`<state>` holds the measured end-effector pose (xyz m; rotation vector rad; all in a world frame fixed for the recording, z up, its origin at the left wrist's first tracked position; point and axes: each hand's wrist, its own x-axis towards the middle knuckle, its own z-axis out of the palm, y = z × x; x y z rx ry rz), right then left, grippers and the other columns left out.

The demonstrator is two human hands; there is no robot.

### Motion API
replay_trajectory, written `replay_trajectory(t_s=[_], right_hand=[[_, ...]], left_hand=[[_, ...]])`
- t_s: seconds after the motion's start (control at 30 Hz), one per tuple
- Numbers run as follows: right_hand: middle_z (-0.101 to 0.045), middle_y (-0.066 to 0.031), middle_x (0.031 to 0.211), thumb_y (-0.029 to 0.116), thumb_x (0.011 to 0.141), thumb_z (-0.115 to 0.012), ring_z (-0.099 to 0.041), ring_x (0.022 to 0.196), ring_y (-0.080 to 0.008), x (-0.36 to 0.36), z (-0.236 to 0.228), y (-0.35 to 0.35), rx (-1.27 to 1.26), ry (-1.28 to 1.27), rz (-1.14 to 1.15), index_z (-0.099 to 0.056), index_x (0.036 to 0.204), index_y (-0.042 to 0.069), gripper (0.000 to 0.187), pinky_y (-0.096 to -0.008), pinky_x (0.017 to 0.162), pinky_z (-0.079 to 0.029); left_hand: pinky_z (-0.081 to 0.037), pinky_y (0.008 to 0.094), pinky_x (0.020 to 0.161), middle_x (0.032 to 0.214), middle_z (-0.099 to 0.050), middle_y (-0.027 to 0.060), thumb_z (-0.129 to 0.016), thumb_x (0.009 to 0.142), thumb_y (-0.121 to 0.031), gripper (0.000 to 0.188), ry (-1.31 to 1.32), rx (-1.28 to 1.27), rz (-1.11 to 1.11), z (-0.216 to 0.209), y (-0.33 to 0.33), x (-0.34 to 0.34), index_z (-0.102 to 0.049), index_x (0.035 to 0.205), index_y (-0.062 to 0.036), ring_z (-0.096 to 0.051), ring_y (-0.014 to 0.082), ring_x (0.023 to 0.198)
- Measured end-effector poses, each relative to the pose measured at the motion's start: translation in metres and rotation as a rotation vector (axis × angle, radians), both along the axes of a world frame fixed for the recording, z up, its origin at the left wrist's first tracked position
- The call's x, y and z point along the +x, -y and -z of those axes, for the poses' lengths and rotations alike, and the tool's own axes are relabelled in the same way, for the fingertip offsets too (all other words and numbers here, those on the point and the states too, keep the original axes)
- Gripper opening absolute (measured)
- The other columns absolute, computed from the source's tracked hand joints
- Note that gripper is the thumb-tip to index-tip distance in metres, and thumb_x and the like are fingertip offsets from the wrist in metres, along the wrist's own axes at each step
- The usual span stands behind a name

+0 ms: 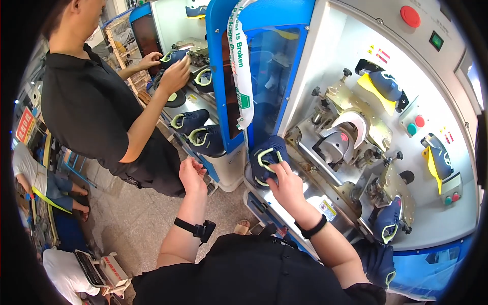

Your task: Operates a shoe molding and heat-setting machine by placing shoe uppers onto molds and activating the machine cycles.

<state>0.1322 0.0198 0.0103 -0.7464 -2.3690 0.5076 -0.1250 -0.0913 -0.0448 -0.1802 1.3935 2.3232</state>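
Observation:
A navy sneaker (261, 165) with a lime-edged collar sits at the left edge of the machine bench. My right hand (285, 184) pinches its collar at the near end, fingers partly inside the opening. Left of it, my left hand (193, 175) hovers over the floor with its fingers curled in, and nothing shows in it. To the right is a metal clamping station (333, 147) with a pale curved pad (353, 124). A second navy sneaker (387, 221) is at the lower right station, its lime collar facing me.
Shoe forms with yellow flaps (378, 91) hang on the machine's back wall, near button boxes (416, 123). A blue-framed door (274, 66) stands at left. Beyond it a co-worker (86, 101) handles a sneaker beside other sneakers (206, 140). More dark shoes (373, 262) lie lower right.

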Motion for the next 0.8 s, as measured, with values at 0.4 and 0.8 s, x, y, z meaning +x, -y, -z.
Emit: replay_trajectory(t_s=[0.4, 0.8], right_hand=[[-0.055, -0.0099, 0.116, 0.013, 0.081, -0.074, -0.066, 0.077, -0.0288, -0.023, 0.039, -0.013, -0.004, 0.006, 0.032, -0.059, 0.113, 0.011, 0.036, -0.0395, 0.066, -0.054], [-0.058, -0.0151, 0.116, 0.006, 0.075, -0.076, -0.064, 0.09, -0.0304, -0.016, -0.027, 0.01, 0.096, -0.176, -0.008, -0.061, 0.113, 0.005, 0.041, -0.0366, 0.072, -0.053]], left_hand=[[-0.016, 0.0497, 0.119, 0.161, -0.026, 0.0077, -0.04, 0.102, -0.049, 0.067, -0.106, 0.197, 0.372, -0.04, -0.012, -0.087, -0.022, 0.156, -0.0133, -0.022, 0.0275, 0.149], [-0.037, 0.032, 0.109, 0.149, -0.043, 0.0234, -0.064, 0.087, -0.031, 0.075, -0.61, -0.86, 0.374, -0.028, -0.09, -0.208, -0.035, 0.149, -0.0002, -0.041, 0.0277, 0.14]])
